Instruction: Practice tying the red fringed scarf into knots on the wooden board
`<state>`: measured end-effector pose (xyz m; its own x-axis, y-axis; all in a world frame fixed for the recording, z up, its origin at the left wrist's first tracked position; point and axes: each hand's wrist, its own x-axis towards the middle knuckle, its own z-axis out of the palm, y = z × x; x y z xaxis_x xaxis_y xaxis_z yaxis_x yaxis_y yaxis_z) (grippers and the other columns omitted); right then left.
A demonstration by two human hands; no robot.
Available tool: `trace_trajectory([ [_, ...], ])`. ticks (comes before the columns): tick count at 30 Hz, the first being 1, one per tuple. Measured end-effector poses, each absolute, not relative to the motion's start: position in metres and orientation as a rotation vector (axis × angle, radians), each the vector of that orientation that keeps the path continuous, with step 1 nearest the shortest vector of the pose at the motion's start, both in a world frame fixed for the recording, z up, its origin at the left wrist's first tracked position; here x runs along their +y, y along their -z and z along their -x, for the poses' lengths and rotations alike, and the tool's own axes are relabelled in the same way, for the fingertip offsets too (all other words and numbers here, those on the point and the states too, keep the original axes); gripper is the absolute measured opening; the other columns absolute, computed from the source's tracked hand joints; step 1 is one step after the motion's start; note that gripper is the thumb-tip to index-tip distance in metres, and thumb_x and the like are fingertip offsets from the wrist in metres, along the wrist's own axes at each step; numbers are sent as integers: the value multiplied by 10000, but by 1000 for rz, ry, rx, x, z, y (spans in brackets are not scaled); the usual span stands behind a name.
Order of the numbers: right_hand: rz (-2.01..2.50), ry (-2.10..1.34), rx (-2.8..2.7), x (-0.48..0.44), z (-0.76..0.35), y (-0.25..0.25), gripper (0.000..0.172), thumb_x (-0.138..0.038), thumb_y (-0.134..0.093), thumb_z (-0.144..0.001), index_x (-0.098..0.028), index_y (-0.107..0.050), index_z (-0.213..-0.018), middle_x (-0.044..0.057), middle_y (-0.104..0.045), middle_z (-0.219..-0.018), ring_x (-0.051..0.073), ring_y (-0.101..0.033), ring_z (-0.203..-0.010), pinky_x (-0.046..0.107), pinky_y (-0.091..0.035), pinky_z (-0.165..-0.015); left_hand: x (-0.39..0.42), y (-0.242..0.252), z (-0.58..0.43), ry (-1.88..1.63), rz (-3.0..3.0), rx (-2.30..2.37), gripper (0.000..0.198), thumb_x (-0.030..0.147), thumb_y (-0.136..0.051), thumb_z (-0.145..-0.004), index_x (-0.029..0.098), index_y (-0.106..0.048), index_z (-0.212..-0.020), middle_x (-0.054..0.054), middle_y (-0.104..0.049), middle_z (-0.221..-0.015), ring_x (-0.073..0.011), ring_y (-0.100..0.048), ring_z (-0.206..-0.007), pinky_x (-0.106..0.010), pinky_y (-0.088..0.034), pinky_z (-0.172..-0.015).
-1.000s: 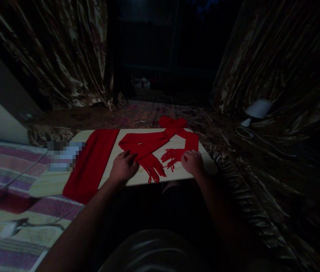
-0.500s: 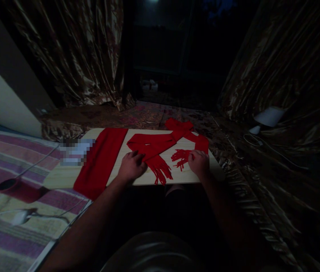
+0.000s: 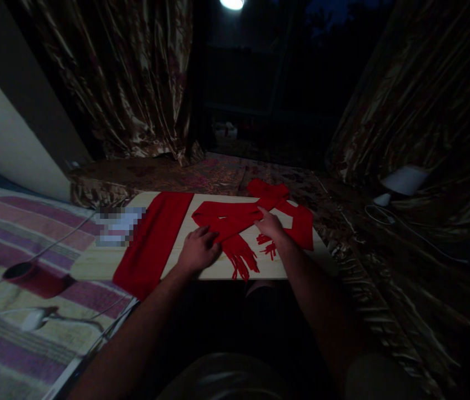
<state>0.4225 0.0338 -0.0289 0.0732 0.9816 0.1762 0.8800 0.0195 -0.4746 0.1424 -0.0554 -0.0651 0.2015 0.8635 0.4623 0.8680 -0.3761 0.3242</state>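
A red fringed scarf (image 3: 239,221) lies on a pale wooden board (image 3: 93,264), its bands crossing and its far folds reaching past the board's back edge. My left hand (image 3: 199,251) rests at the near-left edge of the scarf, fingers loosely bent and slightly apart. At the strip's right part, close to the crossing, my right hand (image 3: 270,225) has thumb and forefinger at the scarf's edge, seemingly pinching it. One fringed end hangs toward me between the hands; the other is partly hidden behind my right hand. A flat red cloth band (image 3: 155,239) crosses the board's left side.
A blurred-out pale item (image 3: 118,226) lies on the board's left. Beside it, a dark red cylindrical holder (image 3: 37,279) and a white plug (image 3: 35,319) with cables rest on striped bedding (image 3: 1,355). A small white lamp (image 3: 405,179) stands at right; patterned curtains (image 3: 147,83) hang behind.
My right hand has moved left and away from me, from the fringed end at right to the scarf's diagonal strip. My left hand stays by the scarf. The view has shifted slightly.
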Motion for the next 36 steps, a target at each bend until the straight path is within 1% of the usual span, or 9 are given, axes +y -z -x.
trace_trajectory([
  [8,1629,-600,-1635,59,-427,39,754,-277,-650,-799,-231,-484,-1533,19,-737,-961,153,-654,-766,265,-536,-760,-55,64,-142,900,2457,-1756,438,438,-555,-913,228,-739,-1251,-150,-632,-1395,-313,-574,-1312,-476,-456,-1107],
  [14,1685,-599,-1579,75,-425,34,637,-202,-597,-815,-184,-570,-1451,80,-749,-1156,175,-701,-932,320,-554,-888,-58,60,-144,863,2478,-1789,450,433,-559,-911,227,-730,-1273,-159,-627,-1406,-331,-558,-1333,-498,-439,-1110],
  [19,1696,-443,-1645,84,-415,23,454,-110,-479,-880,-145,-718,-1264,102,-722,-1277,162,-672,-1172,272,-476,-1051,-57,62,-143,842,2516,-1782,451,444,-579,-912,250,-718,-1295,-142,-639,-1400,-327,-534,-1361,-513,-421,-1120],
  [23,1772,-318,-1734,86,-409,16,520,-28,-396,-864,-164,-748,-1222,86,-740,-1240,148,-676,-1169,255,-471,-1056,-58,59,-143,839,2507,-1801,467,458,-587,-908,251,-716,-1306,-154,-610,-1434,-341,-548,-1344,-519,-418,-1122],
  [26,1920,-292,-1785,79,-405,15,508,-31,-509,-795,-149,-747,-1227,130,-741,-1209,214,-686,-1146,312,-485,-1045,-60,57,-144,832,2525,-1814,502,481,-595,-900,251,-702,-1333,-163,-588,-1457,-358,-545,-1344,-528,-410,-1128],
  [28,1912,-183,-1824,69,-399,15,529,-63,-584,-766,-147,-724,-1269,161,-697,-1288,274,-643,-1205,382,-467,-1069,-61,56,-144,840,2536,-1827,555,497,-589,-901,247,-655,-1392,-157,-586,-1463,-359,-523,-1365,-530,-391,-1142],
  [31,1725,2,-1995,50,-382,12,461,-117,-584,-822,-157,-721,-1260,143,-667,-1342,278,-586,-1246,396,-432,-1096,-59,54,-143,915,2558,-1885,617,516,-551,-922,228,-572,-1467,-129,-608,-1450,-328,-534,-1351,-487,-392,-1147],
  [34,1516,-94,-2235,34,-360,9,347,-127,-521,-898,-154,-763,-1144,98,-740,-1191,217,-634,-1134,319,-454,-1056,-46,48,-141,924,2552,-2070,595,517,-494,-948,223,-574,-1459,-119,-655,-1394,-329,-577,-1283,-479,-441,-1082],
  [36,1412,-150,-2362,28,-348,8,354,-130,-519,-911,-157,-756,-1172,83,-745,-1200,205,-640,-1124,308,-458,-1051,-32,43,-139,841,2566,-2150,543,494,-435,-973,248,-611,-1424,-107,-662,-1391,-351,-581,-1265,-524,-448,-1045],
])
